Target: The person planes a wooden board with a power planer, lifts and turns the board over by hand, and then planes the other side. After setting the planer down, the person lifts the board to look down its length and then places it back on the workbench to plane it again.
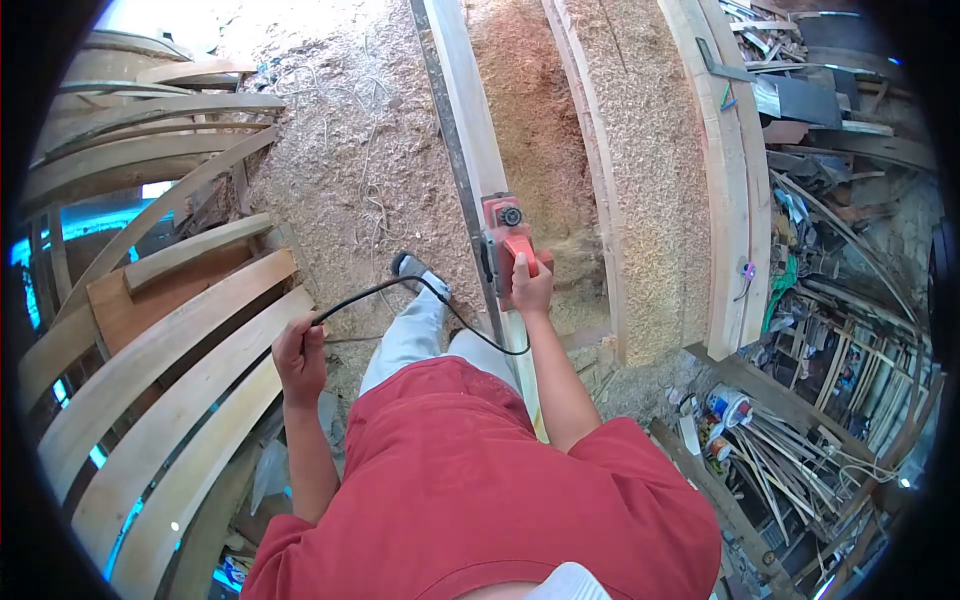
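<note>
A red electric planer (500, 225) rests on a long pale wooden beam (468, 110) that runs away from my body. My right hand (532, 287) is wrapped round the planer's orange-red handle. Out to the left, my left hand (300, 358) is closed on the black power cord (375, 290), which loops across in front of my legs and past my right forearm. A dark strip (448, 130) lies along the beam's left side.
Wood shavings (340, 150) cover the ground. Curved planks (170, 370) are stacked at the left. More beams (735, 190) lie at the right, with a metal square (722, 68) and a small pink-purple item (747, 270) on them. Scrap wood (790, 480) fills the lower right.
</note>
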### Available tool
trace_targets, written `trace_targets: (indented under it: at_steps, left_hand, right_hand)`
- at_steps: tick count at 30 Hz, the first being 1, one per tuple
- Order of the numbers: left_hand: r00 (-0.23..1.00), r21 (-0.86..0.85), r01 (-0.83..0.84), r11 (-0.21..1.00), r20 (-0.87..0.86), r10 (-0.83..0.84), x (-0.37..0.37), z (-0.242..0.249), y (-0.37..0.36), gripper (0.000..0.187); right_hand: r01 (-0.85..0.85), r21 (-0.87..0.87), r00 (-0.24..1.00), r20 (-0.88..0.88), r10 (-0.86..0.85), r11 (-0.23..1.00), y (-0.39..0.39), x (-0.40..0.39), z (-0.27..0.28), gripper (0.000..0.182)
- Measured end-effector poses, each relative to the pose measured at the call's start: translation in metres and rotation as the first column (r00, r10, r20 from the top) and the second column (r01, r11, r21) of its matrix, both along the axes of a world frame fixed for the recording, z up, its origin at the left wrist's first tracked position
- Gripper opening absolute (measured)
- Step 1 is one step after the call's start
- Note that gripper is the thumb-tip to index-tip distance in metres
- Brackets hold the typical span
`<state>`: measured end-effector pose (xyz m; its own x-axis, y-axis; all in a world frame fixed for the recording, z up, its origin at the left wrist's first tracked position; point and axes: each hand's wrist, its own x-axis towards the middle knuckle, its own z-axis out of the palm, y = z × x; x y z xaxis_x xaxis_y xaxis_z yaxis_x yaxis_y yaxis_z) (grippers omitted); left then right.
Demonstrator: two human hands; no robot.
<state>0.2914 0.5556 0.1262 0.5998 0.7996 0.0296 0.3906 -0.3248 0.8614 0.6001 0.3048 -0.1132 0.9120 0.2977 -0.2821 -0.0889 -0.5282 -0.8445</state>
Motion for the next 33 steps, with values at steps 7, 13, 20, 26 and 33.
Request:
trace_targets:
  at_steps: [7, 13, 20, 26, 33]
  left_hand:
    - [1.0, -0.004, -0.006, 1.0, 0.012, 0.006, 0.011, 0.002, 0.04, 0.015]
    - [0.993, -0.012, -0.042, 0.999, 0.114, 0.043, 0.019, 0.008, 0.064, 0.022]
    - [0.995, -0.013, -0.068, 0.998, 0.069, 0.069, 0.024, 0.002, 0.106, 0.019]
    - [0.998, 0.052, -0.049, 0.997, 0.043, 0.047, 0.063, -0.004, 0.158, 0.017]
    - [0.999, -0.05, 0.001, 0.999, 0.042, 0.001, 0.135, -0.007, 0.244, 0.016]
  right_hand:
    - [0.008, 0.009, 1.0, -0.023, -0.008, 1.0, 0.044, 0.024, -0.006, 0.044]
    - [0.01, 0.023, 0.999, -0.034, -0.009, 1.0, 0.087, 0.052, -0.011, 0.047]
    - [-0.027, -0.044, 0.999, 0.022, 0.028, 0.999, 0.145, 0.086, 0.001, 0.054]
    - [-0.051, -0.139, 0.993, 0.1, 0.065, 0.989, 0.194, 0.114, 0.017, 0.055]
    - [-0.034, -0.124, 0.997, 0.058, 0.041, 0.992, 0.259, 0.15, 0.027, 0.059]
